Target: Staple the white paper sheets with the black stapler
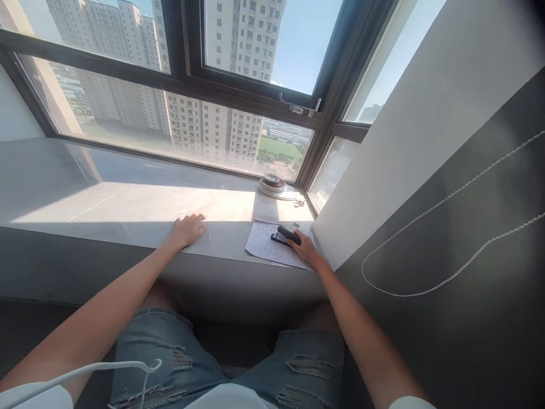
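Right hand (305,248) is out at 2 o'clock from the lap, down on the stapler (285,234). The fingers (294,242) curl over the near end of that black stapler and grip it. The stapler lies on a printed sheet (268,248), nose pointing to 10 o'clock, and the wrist rests on the sheet's right part. The sheet sits flat on the sill (128,204), near its front edge, at the right end just beside the white wall.

Over to the left hand (187,230), at 9 o'clock from the stapler and well apart from it. The palm is down on the sill with the fingers (198,218) spread flat and open, holding nothing. The fingertips reach right to the line where shade meets sunlight.

At 12 o'clock from the sheet, tucked into the window corner, sits a low stack of discs (273,184), with something small and dark just to its right, too small to make out. A bead chain (447,238) loops across the grey wall at 3 o'clock. Down at 7 o'clock, a white hanger (85,372) crosses the left forearm, above ripped denim shorts (170,363). Tower blocks fill the window (238,51) at 12 o'clock.
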A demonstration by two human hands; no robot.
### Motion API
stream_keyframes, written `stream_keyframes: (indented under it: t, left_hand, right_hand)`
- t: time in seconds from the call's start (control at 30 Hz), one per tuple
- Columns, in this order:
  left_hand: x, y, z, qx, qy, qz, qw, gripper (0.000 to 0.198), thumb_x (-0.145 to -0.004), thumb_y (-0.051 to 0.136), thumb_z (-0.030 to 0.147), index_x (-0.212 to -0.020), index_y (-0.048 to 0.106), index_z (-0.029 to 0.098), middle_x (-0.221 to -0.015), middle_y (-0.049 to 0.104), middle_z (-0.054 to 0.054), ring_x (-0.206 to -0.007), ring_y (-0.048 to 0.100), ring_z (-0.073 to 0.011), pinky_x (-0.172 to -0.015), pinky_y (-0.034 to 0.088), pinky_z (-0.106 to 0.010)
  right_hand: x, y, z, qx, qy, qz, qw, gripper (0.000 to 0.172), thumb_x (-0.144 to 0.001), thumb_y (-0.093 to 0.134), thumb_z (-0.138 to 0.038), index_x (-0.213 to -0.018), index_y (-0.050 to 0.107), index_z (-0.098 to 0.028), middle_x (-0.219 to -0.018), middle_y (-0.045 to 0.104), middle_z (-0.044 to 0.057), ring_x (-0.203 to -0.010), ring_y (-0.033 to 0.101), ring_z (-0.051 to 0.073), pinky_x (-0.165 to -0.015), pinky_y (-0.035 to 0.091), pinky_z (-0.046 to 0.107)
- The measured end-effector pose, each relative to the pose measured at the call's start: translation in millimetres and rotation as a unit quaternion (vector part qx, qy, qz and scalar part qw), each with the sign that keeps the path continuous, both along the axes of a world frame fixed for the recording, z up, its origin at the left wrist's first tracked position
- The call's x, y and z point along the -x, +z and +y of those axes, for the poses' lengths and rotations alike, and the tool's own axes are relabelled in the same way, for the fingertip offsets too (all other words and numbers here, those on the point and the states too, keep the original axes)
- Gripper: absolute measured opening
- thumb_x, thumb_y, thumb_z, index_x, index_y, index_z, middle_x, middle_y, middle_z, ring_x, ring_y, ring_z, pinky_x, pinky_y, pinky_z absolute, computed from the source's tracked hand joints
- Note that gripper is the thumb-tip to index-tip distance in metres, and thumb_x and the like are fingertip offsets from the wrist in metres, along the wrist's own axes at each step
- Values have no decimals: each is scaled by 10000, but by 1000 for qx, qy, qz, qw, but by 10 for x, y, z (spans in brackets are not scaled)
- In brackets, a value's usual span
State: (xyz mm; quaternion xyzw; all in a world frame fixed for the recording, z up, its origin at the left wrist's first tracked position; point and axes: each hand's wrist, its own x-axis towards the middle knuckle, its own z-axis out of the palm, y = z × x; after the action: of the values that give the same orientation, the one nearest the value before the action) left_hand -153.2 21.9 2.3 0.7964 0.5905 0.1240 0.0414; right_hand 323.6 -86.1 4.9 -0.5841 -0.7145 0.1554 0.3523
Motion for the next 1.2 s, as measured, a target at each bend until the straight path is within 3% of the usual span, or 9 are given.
stream_keyframes:
  t: [0.13,0.23,0.4,0.53,0.67,0.8,0.97,1.07,1.2]
  left_hand:
    - [-21,8,-25,-5,8,-1,1000,544,-1026,295,453,-1435,561,213,-1523,572,-176,-1395,506,-388,-1191,272,-660]
    - [-20,16,-34,-7,4,-5,1000,540,-1027,302,458,-1426,569,210,-1515,577,-181,-1383,514,-389,-1185,281,-653]
    - [3,1,-19,-11,4,-9,1000,517,-1022,329,446,-1407,586,218,-1483,601,-182,-1365,534,-393,-1184,282,-653]
    - [-40,-4,-30,-12,3,-5,1000,508,-1028,331,441,-1414,580,223,-1499,593,-174,-1378,530,-380,-1200,271,-655]
    - [66,-9,-16,-12,14,5,1000,537,-1047,294,426,-1477,565,251,-1649,455,-151,-1493,425,-375,-1227,247,-661]
    - [507,-11,47,-9,102,52,993,572,-1033,342,438,-1545,534,268,-1716,359,-145,-1580,271,-431,-1208,170,-769]
    - [835,0,65,0,80,0,997,550,-1031,297,368,-1498,571,276,-1674,445,-113,-1554,364,-377,-1231,214,-718]
    - [830,-7,76,-35,127,-103,986,533,-1003,347,342,-1473,564,216,-1589,543,-153,-1489,467,-372,-1242,270,-667]
    - [926,-44,128,-81,169,-309,932,504,-1009,347,395,-1410,567,184,-1509,613,-156,-1432,547,-318,-1212,427,-507]
  right_hand:
    - [-244,29,160,-68,-81,111,988,504,-999,361,-633,-1006,651,-221,-1059,733,112,-978,680,274,-829,563,419]
    - [-453,32,316,-95,-134,67,984,360,-958,454,-516,-1009,659,-223,-1095,746,142,-1053,683,309,-915,569,498]
    - [-500,-82,488,-42,-57,-25,997,271,-881,580,-320,-1098,713,-223,-1284,732,130,-1211,666,311,-1093,502,545]
    - [-380,-171,531,-8,-17,-74,997,308,-960,521,-258,-1192,711,-191,-1409,665,161,-1336,601,297,-1145,455,513]
    - [-202,-189,580,7,7,-86,996,362,-982,495,-220,-1293,677,-179,-1466,628,165,-1354,583,288,-1140,450,469]
    - [199,-162,701,15,16,-124,992,425,-961,476,-151,-1358,615,-212,-1520,592,124,-1389,554,267,-1163,437,436]
    - [1022,-113,964,14,35,-148,988,370,-999,458,-167,-1346,584,-175,-1486,594,163,-1348,560,273,-1131,450,424]
    - [1565,-92,1153,5,66,-166,984,311,-1028,440,-195,-1298,596,-191,-1422,625,149,-1240,606,262,-1057,488,404]
    - [2190,-82,1380,-12,86,-170,982,286,-1029,431,-156,-1250,608,-192,-1333,662,130,-1221,607,245,-1063,477,387]
